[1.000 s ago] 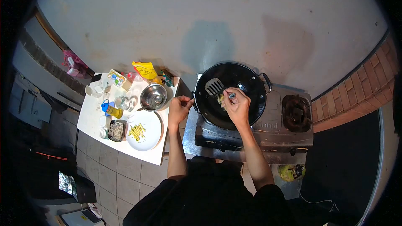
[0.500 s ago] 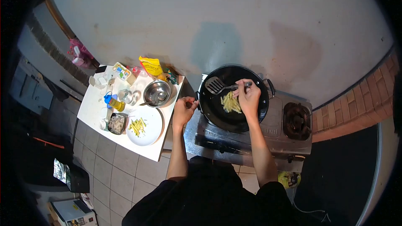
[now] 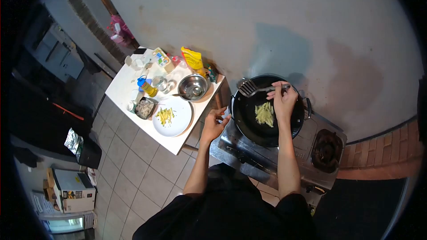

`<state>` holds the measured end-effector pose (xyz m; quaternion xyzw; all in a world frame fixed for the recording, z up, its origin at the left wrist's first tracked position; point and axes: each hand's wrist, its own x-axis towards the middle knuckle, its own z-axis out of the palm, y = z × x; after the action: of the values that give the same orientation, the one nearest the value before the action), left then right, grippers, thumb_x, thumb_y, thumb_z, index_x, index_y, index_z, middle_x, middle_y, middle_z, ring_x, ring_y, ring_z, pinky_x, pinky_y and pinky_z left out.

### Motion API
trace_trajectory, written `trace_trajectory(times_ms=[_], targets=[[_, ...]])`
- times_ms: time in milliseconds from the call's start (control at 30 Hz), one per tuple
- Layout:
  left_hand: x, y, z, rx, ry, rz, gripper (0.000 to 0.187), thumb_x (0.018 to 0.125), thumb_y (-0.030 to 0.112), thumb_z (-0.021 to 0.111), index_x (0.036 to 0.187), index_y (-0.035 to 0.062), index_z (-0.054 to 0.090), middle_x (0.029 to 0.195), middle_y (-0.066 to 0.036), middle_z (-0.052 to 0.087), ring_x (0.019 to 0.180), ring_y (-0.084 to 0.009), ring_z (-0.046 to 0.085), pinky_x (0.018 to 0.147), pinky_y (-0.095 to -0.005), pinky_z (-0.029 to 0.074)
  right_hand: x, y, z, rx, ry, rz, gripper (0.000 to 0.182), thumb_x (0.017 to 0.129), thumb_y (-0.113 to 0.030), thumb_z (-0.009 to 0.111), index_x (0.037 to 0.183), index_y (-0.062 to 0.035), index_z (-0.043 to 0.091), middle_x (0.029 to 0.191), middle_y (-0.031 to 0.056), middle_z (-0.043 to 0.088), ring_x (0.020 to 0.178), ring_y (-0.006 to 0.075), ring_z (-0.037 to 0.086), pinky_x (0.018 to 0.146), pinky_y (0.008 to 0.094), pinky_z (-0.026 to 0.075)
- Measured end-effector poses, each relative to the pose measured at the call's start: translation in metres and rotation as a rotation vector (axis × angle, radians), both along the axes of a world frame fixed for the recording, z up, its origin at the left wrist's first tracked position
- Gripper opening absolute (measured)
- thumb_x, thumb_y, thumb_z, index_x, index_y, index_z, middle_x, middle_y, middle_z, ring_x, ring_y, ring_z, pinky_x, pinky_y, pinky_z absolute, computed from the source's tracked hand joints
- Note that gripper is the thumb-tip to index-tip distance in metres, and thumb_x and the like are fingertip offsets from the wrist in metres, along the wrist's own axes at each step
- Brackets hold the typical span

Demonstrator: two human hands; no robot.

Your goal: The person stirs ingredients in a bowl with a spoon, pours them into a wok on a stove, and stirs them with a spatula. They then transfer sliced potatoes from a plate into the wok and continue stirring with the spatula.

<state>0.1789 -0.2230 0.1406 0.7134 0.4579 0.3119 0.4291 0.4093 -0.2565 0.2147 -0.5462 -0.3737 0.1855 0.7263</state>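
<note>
A black two-handled wok (image 3: 249, 130) sits on the stove, with a clump of pale yellow food strips (image 3: 265, 114) on its bottom. My right hand (image 3: 284, 102) is closed around the handle of a slotted spatula (image 3: 248, 89). Its slotted head is raised near the wok's upper left rim, apart from the food. At the wok's left side, my left hand (image 3: 215, 125) has its fingers curled at the side handle, which they partly hide.
Left of the stove (image 3: 249, 151), a white table (image 3: 131, 84) holds a white plate (image 3: 182, 126) with similar strips, a steel bowl (image 3: 192, 87), a yellow oil bottle (image 3: 147, 88), a dark food container (image 3: 145, 108) and a yellow bag (image 3: 192, 58). An unused burner (image 3: 327, 150) is at right.
The camera view has shifted, so the wok and table appear farther right. The spatula head has risen toward the wok's upper left rim. My left hand stays by the side handle.
</note>
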Motion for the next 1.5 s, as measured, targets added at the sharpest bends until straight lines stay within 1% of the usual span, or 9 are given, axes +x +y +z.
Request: trace_trajectory(times_ms=[267, 500, 667, 767, 833, 1033, 1200, 1300, 1500], targets=[[-0.055, -0.028, 0.025, -0.123, -0.071, 0.189, 0.036, 0.085, 0.023, 0.065, 0.114, 0.0006, 0.062, 0.092, -0.011, 0.064, 0.086, -0.0177, 0.06, 0.077, -0.0299, 0.048, -0.04, 0.028, 0.044, 0.155, -0.122, 0.145, 0.012, 0.091, -0.004, 0.052, 0.094, 0.0079, 0.056, 0.08, 0.0105, 0.062, 0.061, 0.013, 0.061, 0.052, 0.0245, 0.052], [-0.094, -0.026, -0.003, -0.111, -0.178, 0.257, 0.032, 0.087, 0.021, 0.064, 0.11, -0.0014, 0.063, 0.08, -0.004, 0.062, 0.076, -0.0106, 0.057, 0.07, -0.0251, 0.047, -0.078, 0.031, 0.023, 0.071, -0.163, 0.222, 0.012, 0.09, -0.001, 0.052, 0.095, 0.008, 0.057, 0.083, 0.0105, 0.062, 0.06, 0.0136, 0.062, 0.053, 0.0253, 0.053], [-0.12, 0.001, -0.014, -0.089, -0.213, 0.272, 0.031, 0.086, 0.019, 0.065, 0.108, -0.0024, 0.064, 0.076, -0.002, 0.06, 0.07, -0.0076, 0.054, 0.065, -0.022, 0.045, -0.103, 0.044, -0.001, 0.077, -0.15, 0.235, 0.011, 0.089, 0.003, 0.05, 0.097, 0.0081, 0.056, 0.097, 0.013, 0.061, 0.065, 0.0149, 0.063, 0.057, 0.0265, 0.055], [-0.14, 0.025, -0.019, -0.131, -0.244, 0.333, 0.038, 0.086, 0.017, 0.065, 0.118, -0.0008, 0.055, 0.079, -0.002, 0.056, 0.07, -0.0081, 0.053, 0.062, -0.0221, 0.044, -0.121, 0.053, -0.021, 0.071, -0.121, 0.224, 0.013, 0.089, 0.005, 0.048, 0.098, 0.0078, 0.056, 0.102, 0.0137, 0.059, 0.069, 0.0151, 0.063, 0.06, 0.0269, 0.056], [-0.158, 0.055, -0.035, -0.262, -0.342, 0.368, 0.042, 0.086, 0.02, 0.066, 0.118, -0.0002, 0.048, 0.083, -0.004, 0.054, 0.07, -0.0107, 0.054, 0.062, -0.0225, 0.044, -0.138, 0.062, -0.033, 0.073, -0.105, 0.207, 0.013, 0.088, 0.006, 0.047, 0.099, 0.0077, 0.056, 0.104, 0.0141, 0.058, 0.072, 0.0152, 0.063, 0.061, 0.0271, 0.056], [-0.209, 0.134, -0.091, -0.275, -0.134, 0.356, 0.042, 0.087, 0.024, 0.064, 0.115, -0.0006, 0.046, 0.082, -0.012, 0.059, 0.076, -0.0137, 0.06, 0.063, -0.0247, 0.047, -0.186, 0.083, -0.078, -0.03, -0.137, 0.157, 0.015, 0.091, 0.004, 0.046, 0.103, 0.0062, 0.055, 0.108, 0.0159, 0.058, 0.072, 0.015, 0.062, 0.065, 0.0261, 0.055], [-0.208, 0.193, -0.144, -0.076, 0.132, 0.216, 0.049, 0.083, 0.028, 0.064, 0.119, -0.0001, 0.046, 0.096, -0.026, 0.06, 0.089, -0.0384, 0.06, 0.078, -0.0447, 0.048, -0.214, 0.097, -0.114, -0.023, -0.12, 0.076, 0.015, 0.087, 0.008, 0.047, 0.099, 0.0049, 0.056, 0.107, 0.015, 0.058, 0.073, 0.0155, 0.062, 0.064, 0.0268, 0.056], [-0.191, 0.221, -0.161, 0.039, 0.272, 0.242, 0.05, 0.084, 0.031, 0.063, 0.119, 0.0001, 0.046, 0.099, -0.028, 0.058, 0.092, -0.0396, 0.059, 0.078, -0.0448, 0.048, -0.227, 0.105, -0.125, -0.04, -0.063, 0.05, 0.017, 0.085, 0.009, 0.047, 0.098, 0.0045, 0.056, 0.108, 0.0152, 0.058, 0.073, 0.0156, 0.062, 0.064, 0.0272, 0.057], [-0.169, 0.248, -0.159, 0.08, 0.397, 0.136, 0.028, 0.08, 0.025, 0.066, 0.094, 0.0013, 0.059, 0.085, -0.022, 0.063, 0.082, -0.0412, 0.061, 0.072, -0.048, 0.05, -0.242, 0.119, -0.137, -0.064, -0.055, -0.018, 0.019, 0.083, 0.011, 0.048, 0.098, 0.0042, 0.056, 0.107, 0.0148, 0.058, 0.074, 0.0154, 0.062, 0.064, 0.0273, 0.057]])
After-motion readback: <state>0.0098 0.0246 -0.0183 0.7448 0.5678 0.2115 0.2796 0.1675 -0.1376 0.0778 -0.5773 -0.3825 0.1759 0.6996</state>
